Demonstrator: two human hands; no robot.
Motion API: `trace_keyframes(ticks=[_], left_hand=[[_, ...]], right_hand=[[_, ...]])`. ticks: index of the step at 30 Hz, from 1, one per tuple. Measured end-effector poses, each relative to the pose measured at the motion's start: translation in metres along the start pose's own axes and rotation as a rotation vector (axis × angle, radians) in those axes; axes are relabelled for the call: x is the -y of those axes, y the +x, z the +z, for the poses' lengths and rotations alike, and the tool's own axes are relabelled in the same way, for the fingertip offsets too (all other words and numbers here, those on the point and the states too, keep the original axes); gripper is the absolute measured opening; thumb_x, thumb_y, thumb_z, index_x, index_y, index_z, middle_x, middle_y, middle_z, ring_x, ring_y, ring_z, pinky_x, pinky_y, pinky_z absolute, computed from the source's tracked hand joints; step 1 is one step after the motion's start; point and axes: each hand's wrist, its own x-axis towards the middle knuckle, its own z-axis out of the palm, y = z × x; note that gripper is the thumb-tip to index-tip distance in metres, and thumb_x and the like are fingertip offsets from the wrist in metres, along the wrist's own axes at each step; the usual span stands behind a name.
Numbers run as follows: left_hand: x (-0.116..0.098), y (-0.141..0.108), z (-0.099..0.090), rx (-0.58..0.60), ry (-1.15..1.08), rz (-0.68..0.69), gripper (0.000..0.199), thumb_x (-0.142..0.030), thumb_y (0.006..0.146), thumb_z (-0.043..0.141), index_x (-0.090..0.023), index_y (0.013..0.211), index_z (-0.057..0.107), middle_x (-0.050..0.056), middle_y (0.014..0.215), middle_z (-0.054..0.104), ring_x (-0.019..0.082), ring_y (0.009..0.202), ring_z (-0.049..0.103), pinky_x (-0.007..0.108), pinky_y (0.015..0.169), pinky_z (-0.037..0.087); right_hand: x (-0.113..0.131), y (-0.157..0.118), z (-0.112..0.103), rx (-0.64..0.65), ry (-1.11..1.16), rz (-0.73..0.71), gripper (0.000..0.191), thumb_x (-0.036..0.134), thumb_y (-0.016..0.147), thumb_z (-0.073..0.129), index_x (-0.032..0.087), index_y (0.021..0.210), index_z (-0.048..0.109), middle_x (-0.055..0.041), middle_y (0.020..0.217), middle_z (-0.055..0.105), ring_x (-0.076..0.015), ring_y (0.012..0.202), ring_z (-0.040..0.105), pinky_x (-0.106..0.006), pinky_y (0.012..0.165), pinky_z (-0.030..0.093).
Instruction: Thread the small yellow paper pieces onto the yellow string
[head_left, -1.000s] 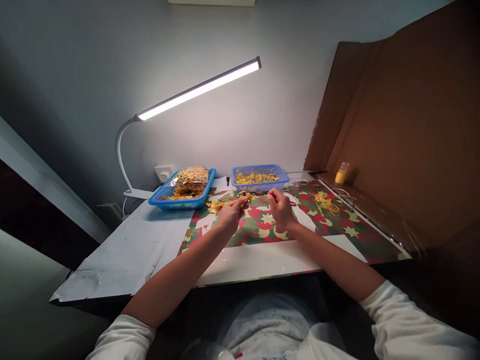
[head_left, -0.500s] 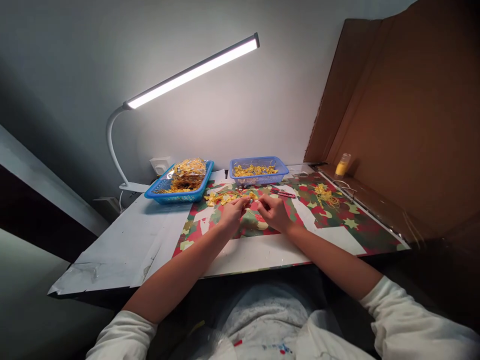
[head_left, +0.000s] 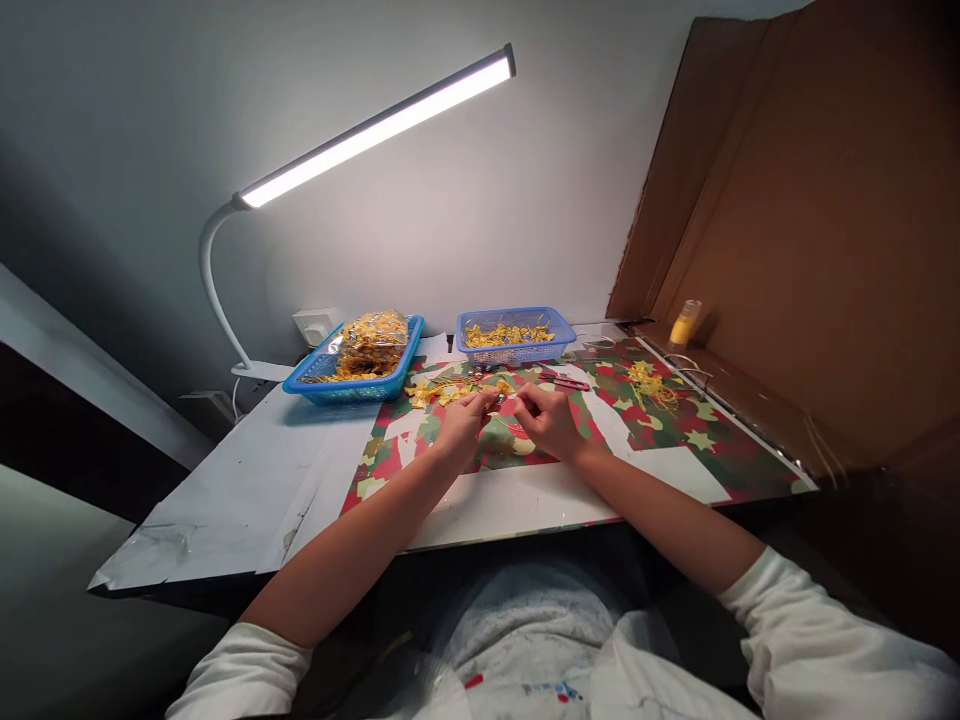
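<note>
Over the patterned table cover, my left hand (head_left: pixel 465 422) pinches a small yellow petal-like piece (head_left: pixel 505 386) with a tiny shiny bit at the fingertips. My right hand (head_left: pixel 551 422) is a little to its right, with its fingers curled and pressed together. What the right fingers hold, if anything, is too small to make out. Just behind the left hand lie loose yellow petal-like pieces (head_left: pixel 427 393) with thin stems. Red-handled snips or a similar tool (head_left: pixel 568 382) lie behind the right hand.
A blue basket (head_left: pixel 352 390) with a clear bag of yellow pieces stands back left. A violet-blue basket (head_left: pixel 517 352) of yellow pieces is behind the hands. At right are a yellow thread bundle (head_left: pixel 651 385), a small yellow-filled container (head_left: pixel 684 325) and cardboard (head_left: pixel 787 200). A lit lamp (head_left: pixel 382 130) hangs above.
The view has shifted slightly. Both hands stay close together in nearly the same pose, with a slightly wider gap between their fingertips.
</note>
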Motion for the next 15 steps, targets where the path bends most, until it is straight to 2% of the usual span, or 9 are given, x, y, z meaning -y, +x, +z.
trace_keyframes(ticks=[8,15], left_hand=[[0.0011,-0.0014,0.0023,-0.014,-0.005,0.054,0.01,-0.019,0.067,0.074,-0.017,0.059,0.069,0.0,0.06,0.064,0.01,0.059,0.055,0.022,0.061,0.036],[0.0024,-0.0044,0.0032,-0.016,0.058,0.143,0.017,-0.026,0.064,0.077,-0.016,0.055,0.067,-0.001,0.056,0.06,0.01,0.058,0.049,0.023,0.06,0.035]], right_hand=[[0.0005,0.0002,0.0002,-0.015,0.02,-0.01,0.022,0.027,0.079,0.046,0.021,0.06,0.036,0.0043,0.052,0.038,-0.0094,0.048,0.033,-0.025,0.051,0.03],[0.0022,-0.0004,0.0001,-0.018,0.013,0.015,0.025,0.031,0.081,0.047,0.021,0.059,0.037,0.0044,0.049,0.037,-0.0093,0.047,0.031,-0.025,0.05,0.028]])
